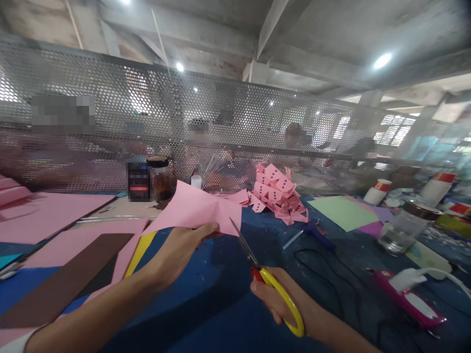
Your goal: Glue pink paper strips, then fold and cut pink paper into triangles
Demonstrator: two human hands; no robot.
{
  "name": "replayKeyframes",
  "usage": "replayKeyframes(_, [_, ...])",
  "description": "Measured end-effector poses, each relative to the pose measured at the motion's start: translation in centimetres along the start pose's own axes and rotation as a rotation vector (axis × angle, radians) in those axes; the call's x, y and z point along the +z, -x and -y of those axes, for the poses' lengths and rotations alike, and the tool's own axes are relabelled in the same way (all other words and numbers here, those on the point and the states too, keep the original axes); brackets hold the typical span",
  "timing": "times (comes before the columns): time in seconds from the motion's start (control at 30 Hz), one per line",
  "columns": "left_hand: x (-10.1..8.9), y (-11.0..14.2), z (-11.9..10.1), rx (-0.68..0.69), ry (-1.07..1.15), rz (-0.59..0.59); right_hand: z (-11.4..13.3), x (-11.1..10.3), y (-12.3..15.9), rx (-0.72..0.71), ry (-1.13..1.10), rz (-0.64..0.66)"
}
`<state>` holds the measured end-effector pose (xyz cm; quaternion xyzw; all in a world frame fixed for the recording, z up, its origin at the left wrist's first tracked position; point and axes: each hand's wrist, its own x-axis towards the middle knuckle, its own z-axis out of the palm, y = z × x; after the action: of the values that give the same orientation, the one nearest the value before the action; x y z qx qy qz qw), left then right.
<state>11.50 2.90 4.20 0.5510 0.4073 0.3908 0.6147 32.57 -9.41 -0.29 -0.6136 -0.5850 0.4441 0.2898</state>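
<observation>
My left hand (184, 245) pinches the lower edge of a folded pink paper sheet (195, 208) and holds it up over the blue table (221, 294). My right hand (275, 299) grips yellow-and-red-handled scissors (265, 277). Their blades point up and left, and the tips reach the pink sheet's right edge, just right of my left fingers.
A pile of pink cut pieces with black dots (277, 193) lies behind. Pink, brown and yellow sheets (73, 245) cover the left. A dark jar (160, 179), a clear glass jar (401, 230), a pink glue gun (408, 299) and black cable (331, 267) sit around. People sit behind a perforated metal screen (221, 122).
</observation>
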Motion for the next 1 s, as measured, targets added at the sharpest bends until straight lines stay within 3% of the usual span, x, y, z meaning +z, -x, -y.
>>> replayKeyframes(0.33, [0.22, 0.19, -0.30, -0.019, -0.056, -0.034, 0.64, -0.03, 0.27, 0.004, -0.028, 0.024])
replayKeyframes(0.83, [0.16, 0.06, 0.05, 0.056, 0.010, 0.012, 0.69, 0.07, 0.32, -0.007, -0.062, 0.025])
replayKeyframes(1.0, [0.19, 0.12, 0.04, 0.024, 0.013, 0.016, 0.86, -0.04, 0.47, -0.006, -0.049, 0.024])
